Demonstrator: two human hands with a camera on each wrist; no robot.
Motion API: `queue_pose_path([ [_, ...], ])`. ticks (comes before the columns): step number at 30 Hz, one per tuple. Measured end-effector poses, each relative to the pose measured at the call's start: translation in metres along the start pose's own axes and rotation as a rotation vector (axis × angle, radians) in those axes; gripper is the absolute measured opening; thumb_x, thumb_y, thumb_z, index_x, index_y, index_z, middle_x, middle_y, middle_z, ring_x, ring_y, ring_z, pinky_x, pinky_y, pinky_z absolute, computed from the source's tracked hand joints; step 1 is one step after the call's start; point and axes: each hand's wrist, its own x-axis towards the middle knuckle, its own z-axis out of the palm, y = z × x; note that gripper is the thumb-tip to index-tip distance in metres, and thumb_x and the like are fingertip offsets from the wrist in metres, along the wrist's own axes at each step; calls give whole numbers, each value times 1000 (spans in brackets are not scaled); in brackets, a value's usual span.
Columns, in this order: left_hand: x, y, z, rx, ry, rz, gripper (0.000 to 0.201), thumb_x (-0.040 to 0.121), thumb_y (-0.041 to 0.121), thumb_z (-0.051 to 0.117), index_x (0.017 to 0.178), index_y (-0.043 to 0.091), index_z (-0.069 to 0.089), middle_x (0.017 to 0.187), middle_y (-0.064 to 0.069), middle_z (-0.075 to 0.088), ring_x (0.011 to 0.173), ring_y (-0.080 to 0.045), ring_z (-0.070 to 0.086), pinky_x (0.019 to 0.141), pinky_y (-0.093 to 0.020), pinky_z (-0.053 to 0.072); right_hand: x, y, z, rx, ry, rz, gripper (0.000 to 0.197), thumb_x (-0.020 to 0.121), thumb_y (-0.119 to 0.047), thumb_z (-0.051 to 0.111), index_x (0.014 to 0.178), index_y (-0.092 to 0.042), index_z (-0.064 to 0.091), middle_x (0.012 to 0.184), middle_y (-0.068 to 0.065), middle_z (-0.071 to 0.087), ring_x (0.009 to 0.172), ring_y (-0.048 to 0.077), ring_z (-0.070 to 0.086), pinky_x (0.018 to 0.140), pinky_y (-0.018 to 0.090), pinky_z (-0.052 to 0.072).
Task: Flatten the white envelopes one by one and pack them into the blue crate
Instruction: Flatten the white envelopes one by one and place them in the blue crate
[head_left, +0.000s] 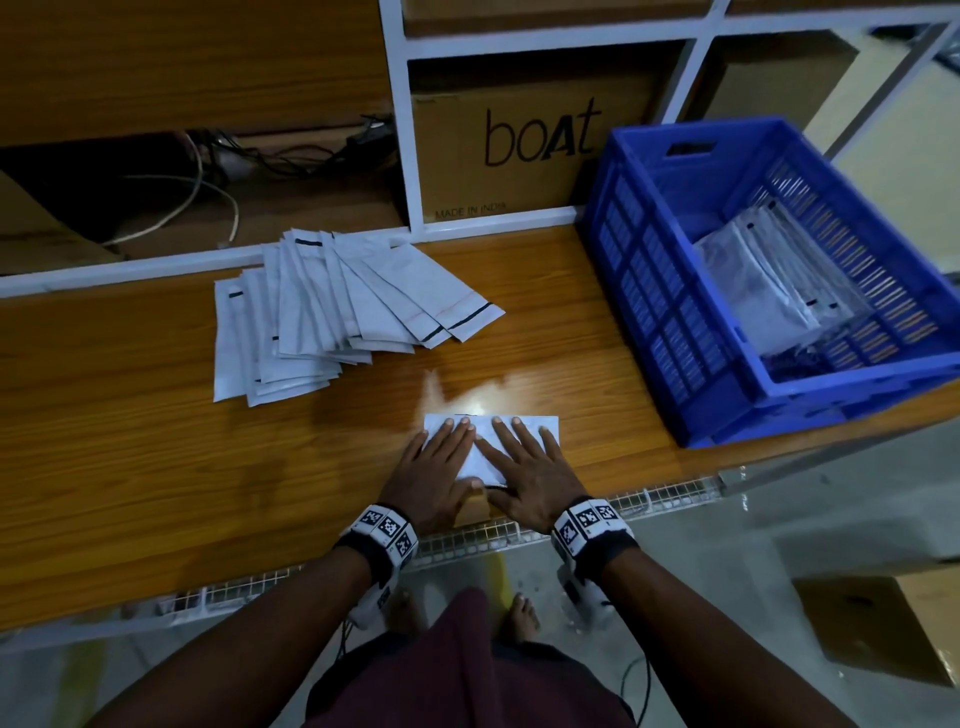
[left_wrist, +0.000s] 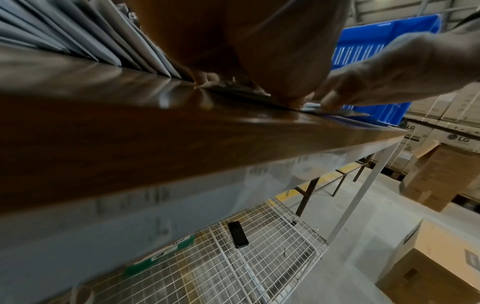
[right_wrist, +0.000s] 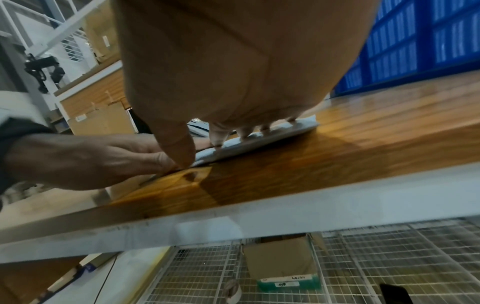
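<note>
One white envelope (head_left: 483, 457) lies flat near the front edge of the wooden table (head_left: 156, 441). Both palms press down on it with fingers straight: my left hand (head_left: 441, 467) covers its left half, my right hand (head_left: 530, 467) its right half. In the right wrist view the right fingertips (right_wrist: 244, 135) push on the envelope (right_wrist: 291, 131), and the left hand (right_wrist: 98, 158) lies beside it. A fanned pile of white envelopes (head_left: 332, 312) sits behind and to the left. The blue crate (head_left: 675, 270) stands at the right with several packed envelopes (head_left: 769, 280) inside.
A cardboard box marked "boat" (head_left: 535, 150) stands in the white shelf frame behind the table. Cables (head_left: 208, 171) lie in the left cubby. Under the table runs a wire mesh shelf (left_wrist: 233, 257) holding a black device (left_wrist: 237, 234). Cardboard boxes (head_left: 883, 623) stand on the floor at right.
</note>
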Motion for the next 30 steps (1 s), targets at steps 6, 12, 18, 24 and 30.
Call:
queue_pose_path([
  [6,-3,-4,-8,3,-24,35,87,95,71,12,164,20,-2,169,5,-10,157,-14,-8,127,-41,-2,-1,5,0,0,35,-45,61,104,-52,22,159,-39,-3,167,-2,-14,153,20,-17,120,48,-15],
  [12,1,-4,-18,-40,-4,19,90,93,71,-1,164,16,6,171,-1,3,158,-17,2,127,-40,8,3,1,-12,2,36,-84,67,104,-42,35,160,-35,-2,168,0,-6,154,25,-11,123,51,-8],
  [18,-2,-9,-9,-58,112,-131,100,89,81,8,163,14,3,170,-3,1,158,-25,3,126,-43,3,8,-7,-22,-72,32,-75,71,103,-21,40,159,-38,0,169,1,3,155,29,-1,123,48,-3],
  [24,-13,-11,15,-161,175,-333,98,92,81,15,164,17,-5,171,-2,-7,158,-24,-4,127,-48,-1,-2,-1,-39,-45,-10,6,64,106,-31,34,159,-39,-1,169,1,4,155,28,4,124,43,0],
  [30,-18,-9,15,-170,187,-327,86,94,79,5,164,28,-2,171,2,-8,158,-23,-9,125,-45,-10,-17,0,-89,-80,-51,53,85,76,-54,-14,158,-38,-3,168,1,3,155,27,4,125,41,3],
])
